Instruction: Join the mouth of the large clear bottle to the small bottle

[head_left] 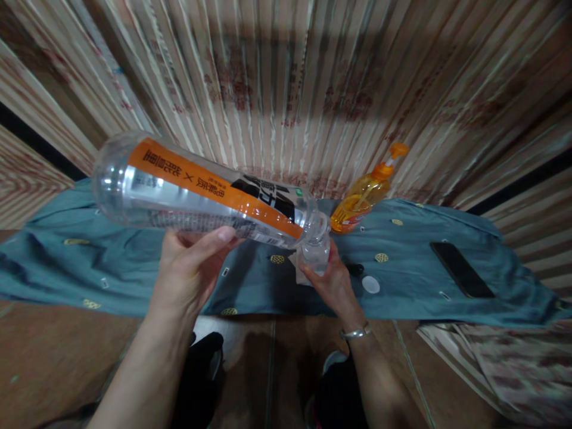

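My left hand [196,256] grips a large clear plastic bottle [201,190] with an orange, black and silver label. The bottle is tilted, its mouth pointing down to the right. Under that mouth, my right hand [328,277] holds a small clear container [315,253], fingers wrapped round its side. The bottle's neck meets or overlaps the container's top; I cannot tell whether they touch, and no stream of liquid is visible. A small pale piece [304,271], perhaps paper, shows behind the container.
A pump bottle of orange liquid [357,202] stands behind my right hand. A white round cap [370,285] and a small black object [356,269] lie nearby on the teal cloth [259,292]. Farther right is a black phone [460,270]. Pleated curtains [277,89] hang behind.
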Demonstrator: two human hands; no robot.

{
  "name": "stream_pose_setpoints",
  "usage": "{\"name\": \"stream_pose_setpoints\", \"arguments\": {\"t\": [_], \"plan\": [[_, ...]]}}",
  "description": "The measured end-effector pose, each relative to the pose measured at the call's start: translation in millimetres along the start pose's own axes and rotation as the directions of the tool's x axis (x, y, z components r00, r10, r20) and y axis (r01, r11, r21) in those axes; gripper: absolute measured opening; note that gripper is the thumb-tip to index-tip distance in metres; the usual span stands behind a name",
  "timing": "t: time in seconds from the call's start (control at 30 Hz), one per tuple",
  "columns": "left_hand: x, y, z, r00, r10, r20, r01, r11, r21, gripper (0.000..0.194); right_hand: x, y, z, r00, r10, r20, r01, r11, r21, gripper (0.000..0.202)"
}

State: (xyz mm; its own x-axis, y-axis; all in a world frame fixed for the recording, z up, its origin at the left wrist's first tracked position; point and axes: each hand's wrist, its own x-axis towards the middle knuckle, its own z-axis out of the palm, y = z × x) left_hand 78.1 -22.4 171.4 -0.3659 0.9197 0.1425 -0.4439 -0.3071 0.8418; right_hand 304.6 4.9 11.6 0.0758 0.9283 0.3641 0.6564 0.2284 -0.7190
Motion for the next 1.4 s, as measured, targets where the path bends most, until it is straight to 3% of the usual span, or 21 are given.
{"name": "stream_pose_setpoints", "arguments": {"t": [0.43,0.73,0.97,1.4], "plan": [[0.5,0.3,0.4,1.000,0.011,0.020,-0.012,1.000,0.019,0.069,-0.4,-1.3,-0.8,1.000,-0.008,0.006,0.008,1.000,-0.010,0.085],[-1.3,2.2,2.6,1.000,0.004,0.008,-0.005,1.000,0.011,0.045,0.4,-4.0,-2.0,0.999,0.028,0.016,-0.028,0.999,0.019,0.088],[-0.9,2.5,2.3,1.000,0.002,0.017,-0.002,1.000,0.015,0.057,0.2,-4.4,-1.8,0.999,0.030,0.024,-0.030,0.999,0.014,0.086],[-0.4,0.8,-0.4,1.000,0.007,0.022,-0.008,0.999,0.041,0.058,-0.6,-1.6,-0.7,1.000,-0.001,0.005,0.000,1.000,0.013,0.086]]}}
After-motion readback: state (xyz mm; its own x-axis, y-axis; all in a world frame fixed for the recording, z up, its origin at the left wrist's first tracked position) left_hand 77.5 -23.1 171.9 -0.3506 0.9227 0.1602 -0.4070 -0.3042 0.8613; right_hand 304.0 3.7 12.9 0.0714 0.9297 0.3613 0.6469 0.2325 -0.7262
